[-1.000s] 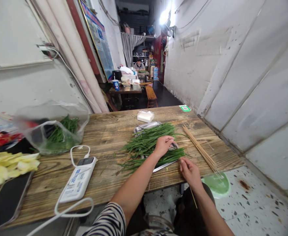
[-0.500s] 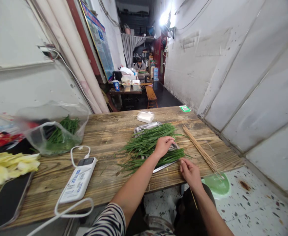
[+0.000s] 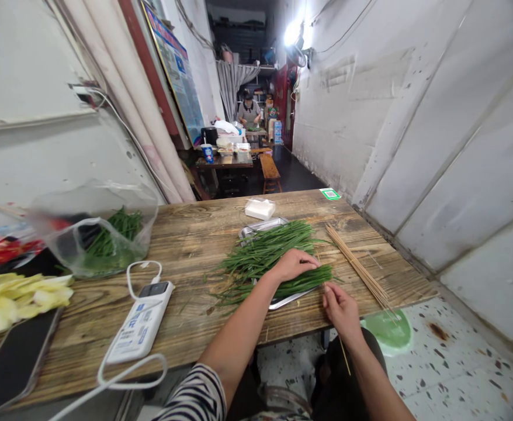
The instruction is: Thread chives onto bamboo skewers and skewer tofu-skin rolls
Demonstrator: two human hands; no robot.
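A wooden skewer [image 3: 344,354] slants down past the table's front edge, pinched in the fingers of my right hand [image 3: 340,307]. That hand is beside the cut ends of a bunch of green garlic chives [image 3: 300,282]. Over the same bunch lies my left hand [image 3: 295,264], fingers drawn together at the stalk ends; what they pinch is hidden. A larger pile of chives [image 3: 265,248] lies just behind. Both lots rest on metal trays [image 3: 289,299], mostly covered by the leaves. To the right lies a bundle of wooden skewers [image 3: 357,266].
A white tissue pack [image 3: 260,208] is behind the trays. Leftward are a white power bank [image 3: 140,321] with its cable, a plastic bag [image 3: 107,240] of greens, yellow leaves [image 3: 20,295] and a phone [image 3: 15,354]. Another person [image 3: 250,111] sits at a far table.
My left hand has moved nearer and slightly right, down to the chive ends. The right hand stays nearly still with the skewer. The person far behind has raised their head.
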